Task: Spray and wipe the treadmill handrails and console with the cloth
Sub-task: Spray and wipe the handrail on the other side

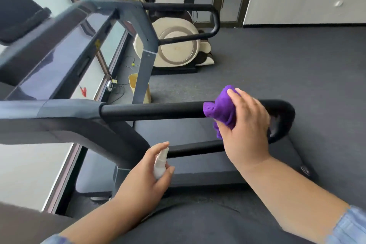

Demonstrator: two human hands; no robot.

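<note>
We have the purple cloth [221, 112] bunched in our right hand [245, 123], fingers [230, 91] curled over the top of it and thumb under, pressing it round the near handrail [150, 112]. The cloth sits toward the right end of that bar, just short of the bend [285, 119] where the rail loops back beneath itself.

Our left hand [146, 174] is lower and nearer, its fingers wrapped round the small white spray bottle [160, 166]. The index finger lies along the top of the nozzle, which points up and to the right, toward the lower return of the rail.

What matters for the next stroke is the rail's long axis. It runs left to right across our view, from the grey treadmill frame [69, 109] out to the bend. The unwiped length lies to the left of the cloth, so we judge the wipe should slide leftward along the bar, toward the frame. The right hand is already on it; the left is well apart from the upper bar.

The far handrail [178, 8] runs much the same way behind, and the console [49, 59] slants off at the left. Neither has a hand on it, and we cannot tell whether either is already wiped.
</note>
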